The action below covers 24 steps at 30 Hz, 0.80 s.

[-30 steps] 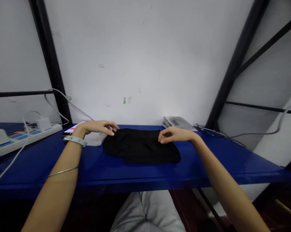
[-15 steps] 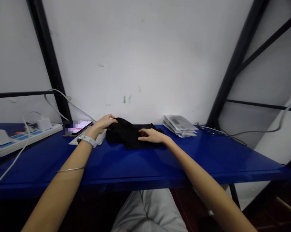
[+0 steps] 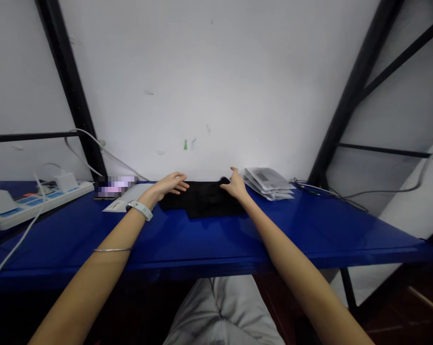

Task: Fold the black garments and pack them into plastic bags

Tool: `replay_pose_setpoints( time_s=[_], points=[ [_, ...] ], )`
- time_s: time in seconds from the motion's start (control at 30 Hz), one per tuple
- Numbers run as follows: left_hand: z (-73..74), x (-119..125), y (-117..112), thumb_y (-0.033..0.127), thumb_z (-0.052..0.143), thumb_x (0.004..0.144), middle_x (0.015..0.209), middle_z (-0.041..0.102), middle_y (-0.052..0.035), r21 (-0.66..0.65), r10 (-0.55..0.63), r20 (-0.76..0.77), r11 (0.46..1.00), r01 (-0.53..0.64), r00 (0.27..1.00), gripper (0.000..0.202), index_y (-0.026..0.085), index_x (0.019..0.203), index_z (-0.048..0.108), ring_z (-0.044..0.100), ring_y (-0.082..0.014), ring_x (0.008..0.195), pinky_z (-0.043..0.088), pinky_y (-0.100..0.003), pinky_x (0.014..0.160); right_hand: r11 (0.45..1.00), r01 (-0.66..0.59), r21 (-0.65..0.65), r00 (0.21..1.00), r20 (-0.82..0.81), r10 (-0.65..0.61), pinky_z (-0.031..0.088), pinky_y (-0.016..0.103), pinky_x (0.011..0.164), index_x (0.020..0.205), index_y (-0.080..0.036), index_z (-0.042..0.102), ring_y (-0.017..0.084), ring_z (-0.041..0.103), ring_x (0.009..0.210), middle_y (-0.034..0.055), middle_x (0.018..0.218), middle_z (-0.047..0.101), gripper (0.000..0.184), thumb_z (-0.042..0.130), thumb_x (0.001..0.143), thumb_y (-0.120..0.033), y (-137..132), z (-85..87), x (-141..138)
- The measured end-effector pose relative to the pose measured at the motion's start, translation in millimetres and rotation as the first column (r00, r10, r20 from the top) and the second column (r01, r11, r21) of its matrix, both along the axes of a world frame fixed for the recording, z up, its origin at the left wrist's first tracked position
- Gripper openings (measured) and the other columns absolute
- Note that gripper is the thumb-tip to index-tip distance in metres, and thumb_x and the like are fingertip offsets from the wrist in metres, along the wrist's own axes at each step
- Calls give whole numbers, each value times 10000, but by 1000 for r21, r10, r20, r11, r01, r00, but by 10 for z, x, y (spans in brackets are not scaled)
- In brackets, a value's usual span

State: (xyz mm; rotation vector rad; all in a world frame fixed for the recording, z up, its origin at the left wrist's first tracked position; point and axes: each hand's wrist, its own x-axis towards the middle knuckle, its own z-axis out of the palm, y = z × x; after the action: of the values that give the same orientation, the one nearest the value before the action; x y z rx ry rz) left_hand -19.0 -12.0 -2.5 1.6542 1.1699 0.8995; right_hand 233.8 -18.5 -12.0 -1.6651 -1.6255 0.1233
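A black cloth garment (image 3: 202, 200) lies folded flat on the blue table, in a narrow band near the wall. My left hand (image 3: 169, 185) sits at its left end, palm down with the fingers spread, at or just above the cloth. At the far right end is my right hand (image 3: 235, 185), its fingertips against a small raised fold and its thumb pointing up. Neither hand visibly grips the fabric. A white wristband and a thin bangle circle my left arm.
To the left lie a pixelated phone (image 3: 115, 187) and a white paper sheet (image 3: 126, 200). A stack of plastic-wrapped packets (image 3: 266, 184) stands to the right. A power strip (image 3: 32, 205) with chargers and cables sits far left. Black metal posts frame the table.
The cloth now lies flatter and narrower. My hands have moved apart to its two ends, and the right hand has shifted toward the far edge.
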Motion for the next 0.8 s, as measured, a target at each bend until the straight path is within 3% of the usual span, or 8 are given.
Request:
replay_pose_setpoints(
  time_s=[0.07, 0.17, 0.23, 0.4, 0.5, 0.6, 0.7, 0.8],
  points=[
    [-83, 47, 32, 560, 480, 857, 1101, 679, -136, -17, 15, -145, 1000, -18, 989, 475, 188, 1153, 490, 621, -227, 996, 448, -315, 765, 1000, 12, 25, 982, 188, -17, 416, 398, 921, 1330, -138, 430, 312, 505, 1153, 177, 1240, 532, 670, 672, 716, -252, -1, -12, 109],
    [-178, 170, 17, 621, 412, 858, 1102, 684, -115, -18, -77, -204, 997, 75, 976, 535, 211, 1195, 472, 601, -223, 1025, 419, -304, 763, 986, -141, -85, 934, 318, 161, 428, 336, 876, 1078, -157, 632, 256, 577, 1030, 127, 1079, 637, 332, 570, 848, -388, -18, -43, 100],
    [-211, 252, -23, 645, 378, 860, 1110, 680, -118, -20, -129, -197, 992, 127, 972, 585, 212, 1248, 445, 592, -228, 1046, 414, -307, 774, 962, -227, -154, 884, 382, 269, 429, 324, 850, 939, -165, 680, 243, 597, 967, 115, 982, 673, 380, 476, 902, -483, -49, -64, 15],
    [-227, 377, -123, 643, 317, 884, 1225, 608, -156, -46, -137, -102, 990, 133, 985, 674, 192, 1384, 352, 571, -246, 1097, 422, -335, 853, 963, -234, -131, 777, 571, 267, 363, 450, 935, 900, -119, 694, 352, 507, 1131, 205, 1027, 661, 690, 271, 904, -665, -239, -53, -242],
    [-222, 419, -154, 659, 322, 878, 1325, 532, -181, -69, -162, 34, 984, 164, 986, 729, 187, 1434, 292, 553, -256, 1132, 422, -347, 898, 939, -251, -234, 802, 493, 337, 418, 446, 873, 1108, -89, 618, 370, 563, 1066, 225, 1068, 650, 733, 429, 805, -730, -339, -50, -348],
    [-216, 462, -174, 682, 313, 869, 1398, 462, -186, -92, -239, 129, 964, 251, 963, 752, 220, 1460, 256, 533, -268, 1170, 417, -376, 923, 938, -228, -260, 876, 367, 314, 476, 407, 765, 1307, -118, 459, 356, 615, 979, 219, 1135, 627, 730, 691, 719, -483, -333, -83, -390],
    [-210, 479, -168, 663, 315, 882, 1430, 438, -162, -72, -290, 176, 949, 306, 941, 705, 260, 1459, 263, 525, -268, 1190, 414, -390, 922, 974, -168, -151, 959, 202, 197, 471, 404, 827, 1316, -153, 453, 318, 602, 1027, 174, 1143, 627, 609, 623, 736, -216, -233, -91, -342],
    [-184, 423, -113, 641, 323, 892, 1361, 520, -153, -15, -251, 204, 966, 259, 946, 678, 248, 1443, 280, 544, -260, 1169, 427, -375, 892, 985, -158, -66, 972, -186, 144, 485, 353, 840, 1272, -169, 498, 242, 610, 994, 101, 1060, 657, 548, 524, 725, -138, -106, -33, -199]
  ],
)
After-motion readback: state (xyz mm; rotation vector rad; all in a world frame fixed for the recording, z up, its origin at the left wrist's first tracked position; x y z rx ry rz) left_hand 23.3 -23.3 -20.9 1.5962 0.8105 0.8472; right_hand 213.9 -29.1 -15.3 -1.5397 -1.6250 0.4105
